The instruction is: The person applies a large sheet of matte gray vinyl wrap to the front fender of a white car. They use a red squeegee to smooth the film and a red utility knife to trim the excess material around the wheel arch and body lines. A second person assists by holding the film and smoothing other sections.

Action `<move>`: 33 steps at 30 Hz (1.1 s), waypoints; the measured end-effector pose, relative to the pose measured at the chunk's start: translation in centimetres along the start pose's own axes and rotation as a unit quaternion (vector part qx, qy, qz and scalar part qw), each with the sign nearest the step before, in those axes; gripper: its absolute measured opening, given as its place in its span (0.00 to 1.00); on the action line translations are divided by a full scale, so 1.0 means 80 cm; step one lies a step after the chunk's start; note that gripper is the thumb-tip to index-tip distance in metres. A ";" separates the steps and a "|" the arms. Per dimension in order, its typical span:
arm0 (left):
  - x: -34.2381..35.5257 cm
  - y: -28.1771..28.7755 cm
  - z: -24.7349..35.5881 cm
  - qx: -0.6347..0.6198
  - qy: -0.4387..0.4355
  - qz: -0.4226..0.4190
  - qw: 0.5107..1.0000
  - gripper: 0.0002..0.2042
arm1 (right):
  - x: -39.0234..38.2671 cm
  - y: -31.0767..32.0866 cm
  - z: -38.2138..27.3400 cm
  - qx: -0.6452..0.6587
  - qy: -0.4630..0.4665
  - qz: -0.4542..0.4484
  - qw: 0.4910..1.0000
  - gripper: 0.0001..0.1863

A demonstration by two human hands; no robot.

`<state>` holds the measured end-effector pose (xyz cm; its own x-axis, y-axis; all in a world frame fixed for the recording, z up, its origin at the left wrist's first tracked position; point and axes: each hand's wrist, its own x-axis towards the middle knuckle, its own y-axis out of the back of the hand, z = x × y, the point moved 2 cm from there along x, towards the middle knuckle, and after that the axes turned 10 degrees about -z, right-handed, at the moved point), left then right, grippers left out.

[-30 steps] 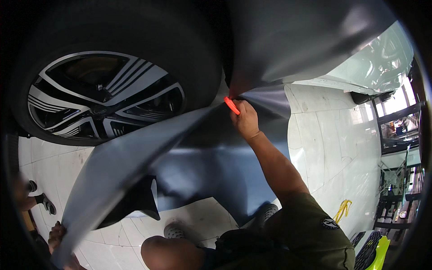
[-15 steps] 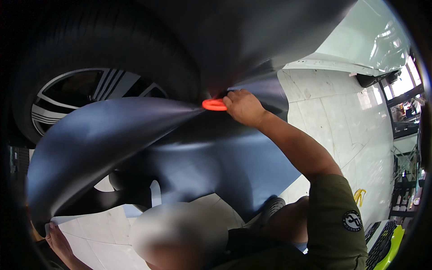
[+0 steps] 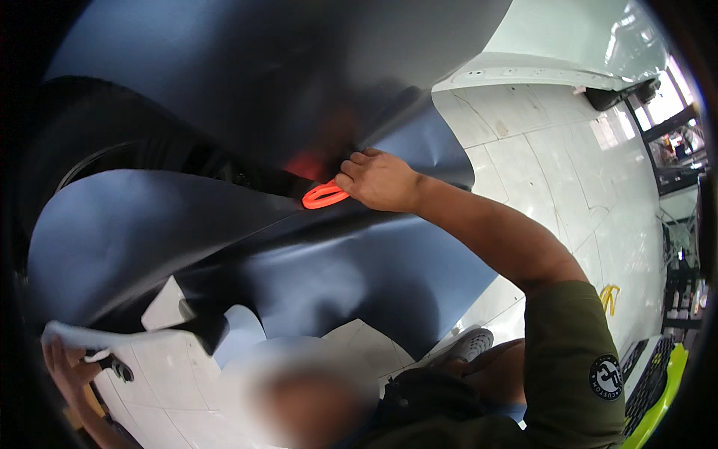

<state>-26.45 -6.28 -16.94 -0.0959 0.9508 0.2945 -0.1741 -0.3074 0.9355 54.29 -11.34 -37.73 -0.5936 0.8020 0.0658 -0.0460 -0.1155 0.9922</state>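
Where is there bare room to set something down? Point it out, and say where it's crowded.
Widest bare patch: white floor right of the dark sheet, between the pale car panel and the yellow strap. Crowded: around the right hand and orange tool, where the sheet surrounds them.

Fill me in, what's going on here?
A person's right hand grips an orange tool at a split in a big dark sheet. Their left hand is at the sheet's lower-left edge, its exact grip unclear. The sheet partly hides a tyre.
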 end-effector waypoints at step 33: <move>-0.173 -0.343 0.716 -0.005 -0.377 -0.553 0.743 0.17 | -0.050 0.005 -0.015 0.049 0.028 -0.060 0.997 0.06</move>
<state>35.79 -8.85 -35.50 0.6866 0.3719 -0.6248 0.2549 0.6816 0.6859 55.65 -15.32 -37.74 -0.6331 0.7720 -0.0573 -0.0429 0.0389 0.9983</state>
